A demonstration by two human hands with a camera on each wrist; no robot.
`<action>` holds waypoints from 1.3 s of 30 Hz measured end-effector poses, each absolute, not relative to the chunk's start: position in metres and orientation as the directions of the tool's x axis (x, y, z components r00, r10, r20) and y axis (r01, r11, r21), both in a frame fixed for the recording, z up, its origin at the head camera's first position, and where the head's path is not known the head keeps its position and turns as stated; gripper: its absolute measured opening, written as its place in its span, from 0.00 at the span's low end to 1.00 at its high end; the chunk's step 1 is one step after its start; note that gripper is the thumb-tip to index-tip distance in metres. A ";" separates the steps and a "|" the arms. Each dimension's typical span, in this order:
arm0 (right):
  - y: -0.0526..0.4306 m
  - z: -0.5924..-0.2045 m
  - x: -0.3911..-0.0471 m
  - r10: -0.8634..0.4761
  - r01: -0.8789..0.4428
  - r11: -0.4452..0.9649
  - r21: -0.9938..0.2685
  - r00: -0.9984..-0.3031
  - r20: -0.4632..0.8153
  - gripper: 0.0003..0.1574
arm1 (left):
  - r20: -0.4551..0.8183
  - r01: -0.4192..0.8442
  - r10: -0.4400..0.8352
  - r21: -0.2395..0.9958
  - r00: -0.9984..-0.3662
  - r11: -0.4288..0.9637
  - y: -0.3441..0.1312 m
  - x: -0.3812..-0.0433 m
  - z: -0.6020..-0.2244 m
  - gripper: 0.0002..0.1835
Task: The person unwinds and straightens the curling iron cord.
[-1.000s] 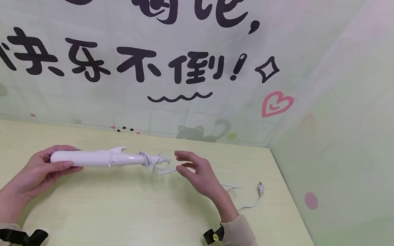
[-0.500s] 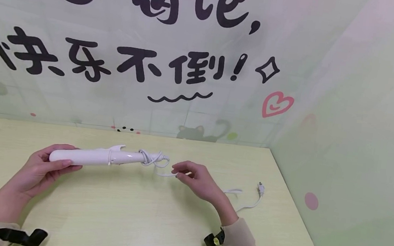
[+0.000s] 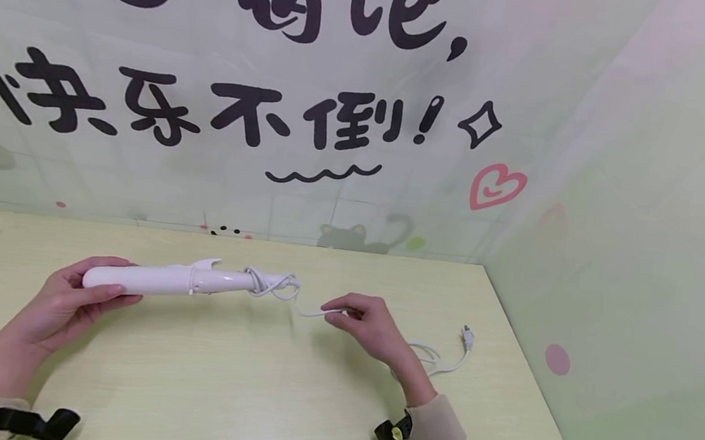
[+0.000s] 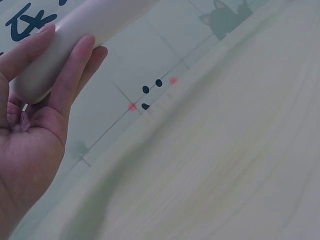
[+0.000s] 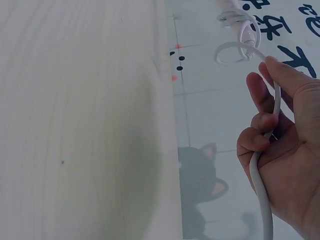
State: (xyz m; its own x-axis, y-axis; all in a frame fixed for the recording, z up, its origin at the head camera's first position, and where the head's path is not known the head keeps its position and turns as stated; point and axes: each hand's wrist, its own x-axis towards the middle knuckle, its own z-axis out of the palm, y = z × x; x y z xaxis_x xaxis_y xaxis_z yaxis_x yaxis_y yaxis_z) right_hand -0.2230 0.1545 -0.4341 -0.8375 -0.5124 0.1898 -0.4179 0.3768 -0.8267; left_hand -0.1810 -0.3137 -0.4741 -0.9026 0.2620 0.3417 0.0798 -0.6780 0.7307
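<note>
A person's left hand (image 3: 67, 306) grasps the rounded end of a long white curling iron (image 3: 183, 278), lifted just above a pale wooden table (image 3: 238, 397). At three o'clock from the iron, the right hand (image 3: 372, 329) pinches its white cord (image 3: 313, 312), which is looped around the iron's far end; the plug (image 3: 465, 336) lies on the table further toward three o'clock
</note>
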 end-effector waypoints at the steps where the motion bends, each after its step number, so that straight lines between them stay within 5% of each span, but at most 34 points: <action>1: 0.157 -0.434 -0.224 -0.501 -0.414 0.371 -0.831 -0.843 0.196 0.10 | 0.342 0.082 0.260 0.731 -0.903 -0.677 -0.314 -0.181 -0.474 0.28; 25: 0.187 -0.428 -0.228 -0.241 -0.309 0.347 -0.885 -0.942 0.235 0.09 | 0.369 0.109 0.224 0.696 -0.902 -0.710 -0.326 -0.176 -0.474 0.29; 39: 0.196 -0.444 -0.232 -0.291 -0.323 0.312 -0.893 -0.928 0.233 0.09 | 0.380 0.101 0.253 0.706 -0.890 -0.701 -0.321 -0.178 -0.474 0.29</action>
